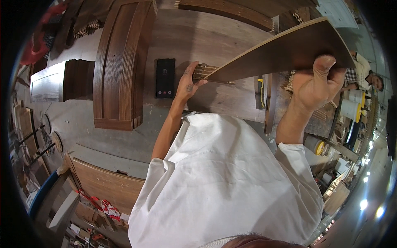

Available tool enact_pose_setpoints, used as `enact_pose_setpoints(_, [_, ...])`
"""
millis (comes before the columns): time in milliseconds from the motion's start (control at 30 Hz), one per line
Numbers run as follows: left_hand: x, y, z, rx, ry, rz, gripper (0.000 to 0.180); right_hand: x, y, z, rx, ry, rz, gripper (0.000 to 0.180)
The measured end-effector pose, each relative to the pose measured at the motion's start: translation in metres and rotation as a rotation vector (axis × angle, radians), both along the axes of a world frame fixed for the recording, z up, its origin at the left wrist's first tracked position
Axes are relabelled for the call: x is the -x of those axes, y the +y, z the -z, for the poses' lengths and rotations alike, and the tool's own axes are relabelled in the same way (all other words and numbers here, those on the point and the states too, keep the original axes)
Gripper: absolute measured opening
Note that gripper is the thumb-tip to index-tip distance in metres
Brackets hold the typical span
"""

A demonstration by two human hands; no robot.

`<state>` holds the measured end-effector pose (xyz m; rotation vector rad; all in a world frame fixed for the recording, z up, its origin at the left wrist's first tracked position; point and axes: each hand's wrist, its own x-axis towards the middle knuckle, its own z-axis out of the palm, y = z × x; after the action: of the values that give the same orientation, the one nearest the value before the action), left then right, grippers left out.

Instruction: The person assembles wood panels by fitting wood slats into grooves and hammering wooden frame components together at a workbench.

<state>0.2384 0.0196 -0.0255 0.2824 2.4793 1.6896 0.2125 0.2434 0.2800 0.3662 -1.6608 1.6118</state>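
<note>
My right hand [318, 84] grips a thin dark brown panel [285, 53] near its right end, thumb on the face toward me; its other fingers are partly hidden. The panel is raised and tilted, with a pale edge along its top. The lower left corner comes down beside several narrow wooden strips [203, 71] with light ends. At those strips, my left hand [189, 84] has its fingers and thumb around their left side. A black-and-yellow utility knife [260, 93] lies to the right, and a black phone [165, 78] with its screen lit lies left of my left hand.
Stacked dark wood panelled doors [120, 66] stand at the left, beside a shorter stack [47, 82]. More dark boards [225, 12] lie along the far side. Another person [364, 70] is at the far right, near white buckets [350, 109]. A wooden board [107, 171] stands at lower left.
</note>
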Motion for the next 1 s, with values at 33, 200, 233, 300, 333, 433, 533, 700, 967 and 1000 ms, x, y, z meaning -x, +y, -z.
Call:
enact_pose_setpoints(33, [0.0, 0.0, -0.002, -0.006, -0.016, 0.007, 0.076, 0.001, -0.001, 0.0, -0.001, 0.003, -0.01, 0.04])
enact_pose_setpoints(200, [0.0, -0.001, -0.007, -0.006, -0.013, 0.022, 0.076, 0.006, 0.0, 0.002, -0.013, 0.004, -0.037, 0.039])
enact_pose_setpoints(233, [0.0, -0.001, -0.007, -0.007, -0.015, 0.022, 0.076, 0.007, 0.001, 0.001, -0.019, 0.006, -0.046, 0.038])
enact_pose_setpoints(300, [0.0, -0.002, -0.008, -0.009, -0.019, 0.025, 0.076, 0.009, 0.004, 0.002, -0.037, 0.013, -0.055, 0.038])
enact_pose_setpoints(333, [0.0, -0.002, -0.006, 0.002, -0.013, 0.022, 0.077, 0.01, 0.002, 0.002, -0.019, 0.008, -0.057, 0.038])
enact_pose_setpoints(433, [0.001, -0.002, -0.004, 0.022, 0.005, 0.017, 0.078, 0.01, -0.003, 0.001, 0.011, -0.006, -0.061, 0.037])
enact_pose_setpoints(533, [0.0, -0.002, -0.003, 0.019, 0.017, 0.016, 0.078, 0.009, -0.005, 0.0, 0.035, -0.017, -0.061, 0.037])
enact_pose_setpoints(700, [0.0, -0.002, -0.001, -0.003, -0.009, 0.023, 0.08, 0.005, -0.005, -0.001, 0.108, -0.044, -0.08, 0.036])
enact_pose_setpoints(967, [0.001, -0.002, -0.002, 0.013, -0.013, 0.031, 0.078, 0.003, -0.008, 0.002, -0.034, -0.001, -0.126, 0.037])
enact_pose_setpoints(1000, [0.001, -0.002, -0.003, 0.009, -0.019, 0.038, 0.077, 0.003, -0.009, 0.003, -0.036, 0.009, -0.122, 0.037])
